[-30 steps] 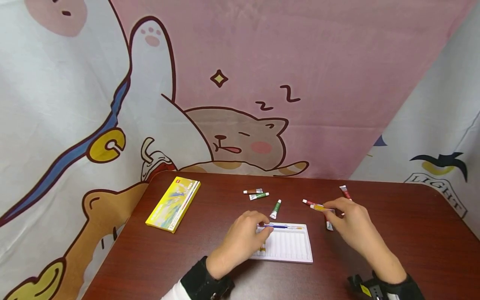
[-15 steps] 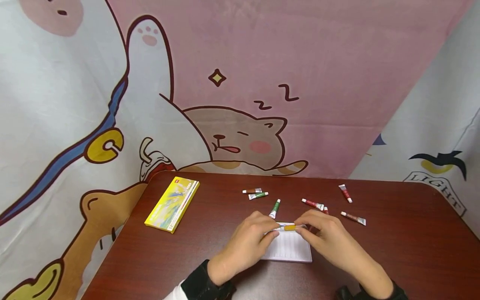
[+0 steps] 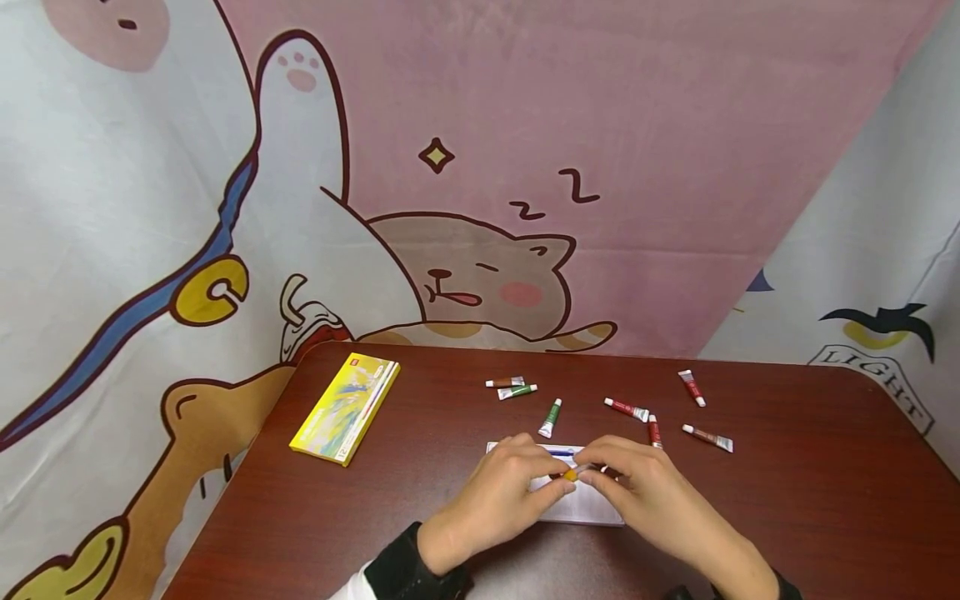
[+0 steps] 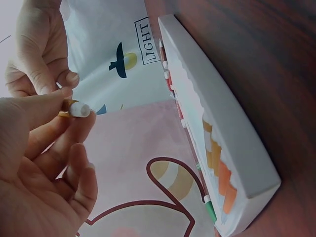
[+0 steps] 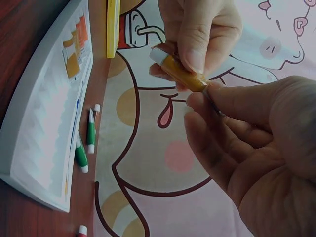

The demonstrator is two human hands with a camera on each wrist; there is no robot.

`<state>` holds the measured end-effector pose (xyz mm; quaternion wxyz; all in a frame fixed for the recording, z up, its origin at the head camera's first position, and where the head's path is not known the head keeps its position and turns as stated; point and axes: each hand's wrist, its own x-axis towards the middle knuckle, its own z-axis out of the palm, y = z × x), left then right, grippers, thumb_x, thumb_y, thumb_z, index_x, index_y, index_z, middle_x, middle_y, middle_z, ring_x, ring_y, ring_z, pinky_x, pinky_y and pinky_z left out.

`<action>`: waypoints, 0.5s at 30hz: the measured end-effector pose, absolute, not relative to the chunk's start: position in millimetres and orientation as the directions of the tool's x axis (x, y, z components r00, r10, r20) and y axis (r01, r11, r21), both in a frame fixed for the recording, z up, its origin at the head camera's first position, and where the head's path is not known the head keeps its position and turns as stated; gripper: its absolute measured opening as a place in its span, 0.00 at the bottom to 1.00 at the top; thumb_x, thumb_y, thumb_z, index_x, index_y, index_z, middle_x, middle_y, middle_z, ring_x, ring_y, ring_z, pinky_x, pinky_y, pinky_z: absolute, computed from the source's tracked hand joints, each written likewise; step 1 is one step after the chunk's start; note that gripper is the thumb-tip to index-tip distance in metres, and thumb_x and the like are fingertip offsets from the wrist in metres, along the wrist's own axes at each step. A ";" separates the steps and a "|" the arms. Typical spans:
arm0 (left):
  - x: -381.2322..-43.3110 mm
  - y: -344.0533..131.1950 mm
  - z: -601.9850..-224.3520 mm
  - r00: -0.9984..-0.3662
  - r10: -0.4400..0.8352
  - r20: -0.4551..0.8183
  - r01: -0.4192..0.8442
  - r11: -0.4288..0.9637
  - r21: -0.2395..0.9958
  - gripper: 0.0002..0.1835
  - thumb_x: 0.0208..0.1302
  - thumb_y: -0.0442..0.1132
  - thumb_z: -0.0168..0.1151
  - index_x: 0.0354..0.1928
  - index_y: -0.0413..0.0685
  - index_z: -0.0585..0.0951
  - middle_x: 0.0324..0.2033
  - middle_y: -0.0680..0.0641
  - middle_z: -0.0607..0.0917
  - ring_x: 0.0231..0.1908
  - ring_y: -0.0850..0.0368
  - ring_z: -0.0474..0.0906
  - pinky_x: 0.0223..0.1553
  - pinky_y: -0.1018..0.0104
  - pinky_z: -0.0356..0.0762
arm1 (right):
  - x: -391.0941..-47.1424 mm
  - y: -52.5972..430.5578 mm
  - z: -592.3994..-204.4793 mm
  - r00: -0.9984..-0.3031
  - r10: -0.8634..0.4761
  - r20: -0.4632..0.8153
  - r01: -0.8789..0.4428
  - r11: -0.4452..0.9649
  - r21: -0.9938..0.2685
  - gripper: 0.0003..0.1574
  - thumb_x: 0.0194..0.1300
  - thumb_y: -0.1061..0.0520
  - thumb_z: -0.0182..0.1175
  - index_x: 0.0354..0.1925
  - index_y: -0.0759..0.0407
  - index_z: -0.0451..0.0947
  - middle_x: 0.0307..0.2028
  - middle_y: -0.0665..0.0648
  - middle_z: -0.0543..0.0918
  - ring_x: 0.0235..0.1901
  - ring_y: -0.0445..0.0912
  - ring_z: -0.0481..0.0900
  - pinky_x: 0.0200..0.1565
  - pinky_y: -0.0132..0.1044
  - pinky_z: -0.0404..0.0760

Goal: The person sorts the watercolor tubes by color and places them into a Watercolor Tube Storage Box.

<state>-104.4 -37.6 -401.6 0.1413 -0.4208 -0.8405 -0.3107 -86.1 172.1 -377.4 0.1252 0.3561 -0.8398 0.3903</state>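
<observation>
Both hands hold a small yellow-ochre paint tube (image 5: 182, 74) with a white cap, above a white plastic tray (image 3: 581, 507). My left hand (image 3: 506, 482) pinches the tube's body near the cap between thumb and fingers. The flat crimped end is pinched by my right hand (image 3: 648, 487). In the right wrist view the tube slants, cap up and to the left. Ridged slots line the tray, and ochre and orange tubes (image 5: 74, 52) lie in those at one end. A blue-handled brush (image 3: 560, 452) rests along the tray's far side, partly covered by the hands.
Behind the tray lie a brown tube (image 3: 505, 382) and two green tubes, one (image 3: 551, 418) nearer. To the right are several red tubes, one (image 3: 692, 388) farthest back, and another brown tube (image 3: 708, 437). A yellow box (image 3: 347, 408) lies at the left. A printed cloth hangs behind.
My right hand has carried the ochre tube from the right side of the table to above the tray. My left hand now grips it too, and the tube has come slightly nearer.
</observation>
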 end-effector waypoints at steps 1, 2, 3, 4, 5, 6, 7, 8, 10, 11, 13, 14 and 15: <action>-104.1 -37.4 -401.6 -0.604 0.618 0.503 0.797 0.449 0.404 0.06 0.62 0.46 0.63 0.36 0.57 0.86 0.33 0.64 0.84 0.33 0.75 0.66 0.33 0.80 0.64 | -85.5 171.4 -377.0 -0.715 -0.497 0.491 -0.696 0.444 -0.565 0.14 0.56 0.65 0.65 0.40 0.50 0.80 0.36 0.44 0.82 0.34 0.36 0.77 0.33 0.23 0.75; -103.9 -37.1 -401.5 -0.600 0.617 0.509 0.800 0.448 0.400 0.06 0.62 0.47 0.62 0.37 0.57 0.85 0.33 0.64 0.84 0.33 0.75 0.66 0.33 0.80 0.64 | -85.0 171.0 -376.8 -0.714 -0.494 0.495 -0.697 0.444 -0.562 0.14 0.55 0.65 0.65 0.40 0.50 0.80 0.36 0.44 0.82 0.34 0.36 0.77 0.34 0.23 0.75; -103.6 -37.0 -401.5 -0.599 0.616 0.512 0.801 0.445 0.401 0.06 0.62 0.46 0.63 0.37 0.57 0.85 0.33 0.64 0.84 0.32 0.74 0.66 0.33 0.79 0.64 | -84.5 170.5 -376.6 -0.714 -0.492 0.498 -0.698 0.444 -0.562 0.15 0.55 0.65 0.66 0.40 0.50 0.80 0.36 0.44 0.82 0.34 0.35 0.77 0.34 0.23 0.75; -103.2 -36.9 -401.5 -0.599 0.613 0.515 0.801 0.444 0.403 0.06 0.62 0.47 0.62 0.37 0.57 0.85 0.33 0.64 0.84 0.32 0.74 0.66 0.33 0.79 0.64 | -84.3 170.0 -376.3 -0.711 -0.492 0.503 -0.701 0.437 -0.564 0.15 0.56 0.65 0.65 0.40 0.50 0.80 0.36 0.44 0.82 0.34 0.36 0.77 0.34 0.23 0.75; -102.7 -37.0 -401.3 -0.600 0.611 0.516 0.800 0.443 0.405 0.07 0.62 0.47 0.62 0.38 0.57 0.85 0.32 0.64 0.84 0.32 0.74 0.65 0.33 0.78 0.64 | -84.1 169.6 -376.2 -0.709 -0.492 0.506 -0.703 0.432 -0.565 0.15 0.55 0.65 0.65 0.41 0.50 0.80 0.36 0.44 0.82 0.34 0.36 0.77 0.34 0.23 0.75; -102.6 -36.9 -401.4 -0.598 0.610 0.521 0.802 0.443 0.401 0.07 0.62 0.47 0.62 0.38 0.57 0.85 0.32 0.64 0.84 0.31 0.73 0.66 0.33 0.78 0.64 | -83.9 169.2 -376.0 -0.707 -0.491 0.509 -0.705 0.428 -0.565 0.15 0.55 0.65 0.65 0.41 0.50 0.80 0.36 0.44 0.82 0.34 0.36 0.77 0.34 0.23 0.74; -102.4 -36.8 -401.4 -0.596 0.608 0.524 0.803 0.444 0.399 0.07 0.62 0.47 0.61 0.38 0.57 0.85 0.32 0.64 0.84 0.31 0.73 0.66 0.33 0.77 0.64 | -83.7 168.9 -375.8 -0.706 -0.492 0.509 -0.705 0.427 -0.566 0.16 0.56 0.65 0.65 0.41 0.49 0.80 0.36 0.44 0.82 0.34 0.36 0.77 0.33 0.23 0.74; -102.2 -36.7 -401.3 -0.595 0.605 0.529 0.803 0.443 0.398 0.07 0.62 0.48 0.61 0.37 0.57 0.85 0.31 0.64 0.84 0.31 0.73 0.66 0.33 0.77 0.65 | -83.5 168.6 -375.6 -0.706 -0.494 0.508 -0.706 0.426 -0.567 0.16 0.56 0.65 0.65 0.41 0.49 0.80 0.36 0.44 0.82 0.34 0.36 0.77 0.33 0.23 0.73; -102.1 -36.3 -401.2 -0.594 0.600 0.536 0.804 0.439 0.400 0.07 0.62 0.47 0.61 0.35 0.57 0.85 0.30 0.64 0.84 0.31 0.72 0.66 0.33 0.77 0.65 | -82.9 168.2 -375.5 -0.707 -0.496 0.503 -0.704 0.428 -0.567 0.15 0.57 0.64 0.65 0.42 0.48 0.80 0.36 0.44 0.82 0.33 0.36 0.76 0.32 0.23 0.73; -102.2 -36.1 -401.2 -0.593 0.596 0.541 0.805 0.441 0.396 0.06 0.62 0.47 0.61 0.34 0.57 0.85 0.30 0.64 0.83 0.31 0.72 0.66 0.33 0.76 0.65 | -82.5 168.0 -375.4 -0.712 -0.496 0.497 -0.699 0.436 -0.567 0.15 0.57 0.63 0.65 0.42 0.48 0.80 0.37 0.43 0.82 0.33 0.36 0.76 0.32 0.23 0.73; -102.5 -36.0 -401.1 -0.598 0.582 0.551 0.802 0.452 0.391 0.05 0.61 0.46 0.62 0.33 0.56 0.85 0.29 0.64 0.83 0.31 0.71 0.65 0.32 0.77 0.65 | -82.2 168.7 -375.4 -0.730 -0.484 0.483 -0.682 0.460 -0.569 0.14 0.58 0.61 0.64 0.43 0.48 0.80 0.37 0.42 0.82 0.32 0.35 0.75 0.30 0.24 0.73; -102.9 -35.9 -401.3 -0.601 0.574 0.556 0.798 0.459 0.390 0.05 0.60 0.45 0.63 0.32 0.56 0.85 0.28 0.64 0.82 0.30 0.71 0.65 0.32 0.77 0.64 | -82.4 169.4 -375.6 -0.739 -0.474 0.479 -0.673 0.472 -0.569 0.13 0.59 0.60 0.64 0.43 0.48 0.79 0.37 0.42 0.82 0.32 0.35 0.75 0.29 0.25 0.74; -103.3 -35.9 -401.3 -0.606 0.565 0.559 0.794 0.468 0.388 0.04 0.60 0.44 0.63 0.32 0.56 0.85 0.28 0.64 0.82 0.30 0.70 0.65 0.31 0.77 0.64 | -82.9 170.4 -375.9 -0.752 -0.460 0.472 -0.658 0.491 -0.571 0.13 0.59 0.59 0.64 0.44 0.48 0.79 0.38 0.41 0.81 0.32 0.34 0.75 0.28 0.26 0.75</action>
